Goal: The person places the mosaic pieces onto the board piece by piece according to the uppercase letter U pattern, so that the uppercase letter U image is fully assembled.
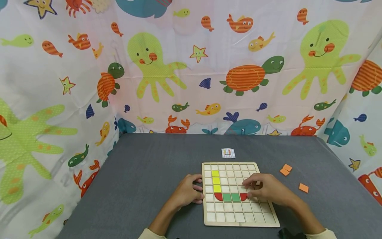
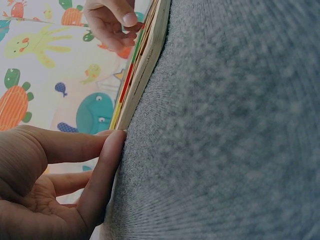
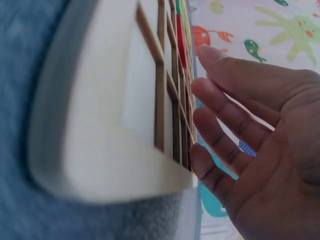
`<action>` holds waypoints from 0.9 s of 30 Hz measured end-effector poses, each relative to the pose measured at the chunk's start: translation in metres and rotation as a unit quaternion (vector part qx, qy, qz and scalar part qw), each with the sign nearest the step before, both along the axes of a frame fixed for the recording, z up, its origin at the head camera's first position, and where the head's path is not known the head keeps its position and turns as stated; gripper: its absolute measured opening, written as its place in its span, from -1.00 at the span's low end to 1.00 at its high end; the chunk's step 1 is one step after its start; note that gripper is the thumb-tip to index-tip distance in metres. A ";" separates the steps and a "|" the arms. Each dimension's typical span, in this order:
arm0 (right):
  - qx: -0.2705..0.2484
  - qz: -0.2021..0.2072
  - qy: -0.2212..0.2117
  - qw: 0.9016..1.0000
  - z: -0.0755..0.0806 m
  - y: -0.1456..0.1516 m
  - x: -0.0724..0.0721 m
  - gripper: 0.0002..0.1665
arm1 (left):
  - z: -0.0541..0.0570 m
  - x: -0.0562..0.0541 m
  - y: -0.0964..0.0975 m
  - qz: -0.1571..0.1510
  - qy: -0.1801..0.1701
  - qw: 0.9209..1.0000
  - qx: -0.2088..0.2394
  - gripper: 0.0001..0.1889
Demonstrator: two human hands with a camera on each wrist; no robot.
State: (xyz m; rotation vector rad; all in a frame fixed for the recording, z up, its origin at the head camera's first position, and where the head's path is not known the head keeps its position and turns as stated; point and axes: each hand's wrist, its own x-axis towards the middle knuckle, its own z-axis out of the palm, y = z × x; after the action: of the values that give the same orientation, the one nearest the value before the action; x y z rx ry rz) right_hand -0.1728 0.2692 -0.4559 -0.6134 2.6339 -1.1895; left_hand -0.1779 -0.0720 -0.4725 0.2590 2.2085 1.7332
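Note:
A wooden grid board (image 1: 241, 224) lies on the grey table. Three yellow squares (image 1: 216, 180) form a column in it. Below them runs a row: a red rounded piece (image 1: 219, 197), two green squares (image 1: 231, 197) and another red rounded piece (image 1: 243, 197). My left hand (image 1: 188, 191) rests at the board's left edge, thumb and fingertips against its side. Over the board's right part hovers my right hand (image 1: 268, 188), fingers loosely bent and nothing between them. Its thumb is beside the right red piece. In the right wrist view the fingers (image 3: 220, 105) spread apart over the grid.
Two orange squares (image 1: 286, 169) lie together to the right of the board, and a third orange square (image 1: 303, 188) sits nearer. Behind the board is a small white card (image 1: 228, 153) with a coloured grid pattern. A sea-animal cloth (image 1: 206, 73) hangs around the table.

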 end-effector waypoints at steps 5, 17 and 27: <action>-0.005 -0.010 0.007 1.000 0.000 0.010 -0.002 -0.62 | 0.001 0.000 0.001 -0.001 0.005 1.000 -0.003 -0.22; 0.002 -0.061 -0.004 0.998 0.001 0.044 -0.003 -0.57 | 0.001 0.001 0.001 -0.001 -0.002 1.000 0.000 -0.22; 0.087 -0.141 0.015 0.986 -0.003 0.081 0.006 -0.48 | 0.001 0.000 0.001 -0.004 -0.001 1.000 -0.003 -0.22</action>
State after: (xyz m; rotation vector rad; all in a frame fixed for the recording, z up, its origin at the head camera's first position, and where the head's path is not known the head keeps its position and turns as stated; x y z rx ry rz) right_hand -0.1671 0.3502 -0.4584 -0.2361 2.8815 -1.0051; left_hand -0.1778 -0.0715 -0.4714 0.2642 2.2092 1.7213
